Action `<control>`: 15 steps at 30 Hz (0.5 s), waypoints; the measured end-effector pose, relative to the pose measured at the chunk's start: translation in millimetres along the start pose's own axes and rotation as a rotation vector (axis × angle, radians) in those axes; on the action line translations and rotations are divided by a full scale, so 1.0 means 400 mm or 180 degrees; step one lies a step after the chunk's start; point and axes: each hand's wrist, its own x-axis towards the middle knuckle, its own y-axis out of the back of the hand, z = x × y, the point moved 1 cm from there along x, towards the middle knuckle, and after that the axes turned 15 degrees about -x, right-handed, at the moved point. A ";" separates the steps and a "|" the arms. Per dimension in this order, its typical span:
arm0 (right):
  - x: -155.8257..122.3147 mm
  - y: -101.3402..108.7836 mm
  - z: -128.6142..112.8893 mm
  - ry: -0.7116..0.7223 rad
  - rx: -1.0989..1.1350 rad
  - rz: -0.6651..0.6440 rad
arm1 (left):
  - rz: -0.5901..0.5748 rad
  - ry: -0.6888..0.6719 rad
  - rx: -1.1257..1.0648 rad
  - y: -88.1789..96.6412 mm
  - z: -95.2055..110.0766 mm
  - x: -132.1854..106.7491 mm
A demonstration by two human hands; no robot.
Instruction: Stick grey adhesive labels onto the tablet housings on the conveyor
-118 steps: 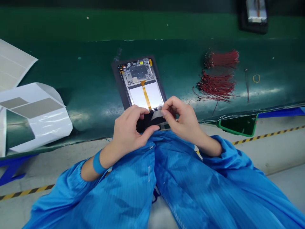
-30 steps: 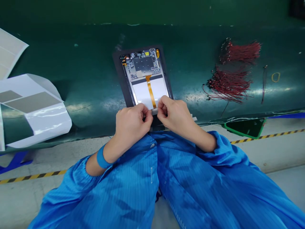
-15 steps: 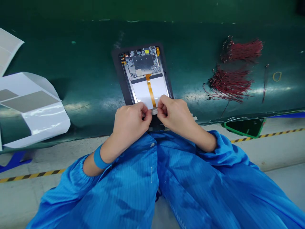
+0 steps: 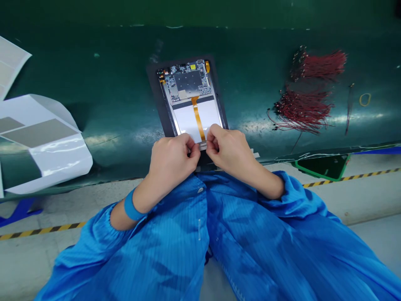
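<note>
An opened tablet [image 4: 188, 98] lies on the green mat [image 4: 119, 104], back cover off, with a circuit board at its far end, a white panel and an orange flex cable [image 4: 198, 119] down the middle. My left hand [image 4: 171, 161] and my right hand [image 4: 230, 152] meet at the tablet's near edge. Both are curled in a pinch on a small grey strip [image 4: 203, 146] lying across that edge. Their fingertips almost touch. Blue sleeves cover both forearms, and a blue band is on my left wrist.
White backing sheets with grey patches [image 4: 44, 140] lie at the left of the mat. Two bundles of thin red wires [image 4: 302, 108] and a yellow rubber band [image 4: 364, 99] lie at the right. A green tray [image 4: 322, 167] sits under the table's edge.
Since 3.9 s ago both hands lowered a dark piece with the grey strip onto the tablet's near edge. Over the last second they have barely moved.
</note>
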 end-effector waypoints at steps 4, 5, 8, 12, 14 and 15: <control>0.000 -0.002 -0.007 0.0055 -0.0212 -0.0044 | -0.0022 0.0020 0.0122 -0.001 0.005 0.005; -0.003 -0.002 -0.006 0.0060 -0.0277 -0.0025 | -0.0034 0.0020 0.0187 0.001 0.004 0.003; -0.021 -0.004 0.013 0.0006 -0.0430 0.0314 | 0.0074 -0.0008 0.0462 0.013 -0.011 -0.016; -0.052 -0.022 0.051 0.0599 -0.0524 0.1457 | 0.0624 -0.0852 0.0391 0.020 -0.044 -0.060; -0.061 -0.040 0.064 0.1097 -0.0577 0.1821 | 0.0709 -0.1588 0.0382 0.010 -0.057 -0.076; -0.064 -0.049 0.069 0.1251 -0.0606 0.1878 | 0.0703 -0.1860 0.0443 0.004 -0.063 -0.080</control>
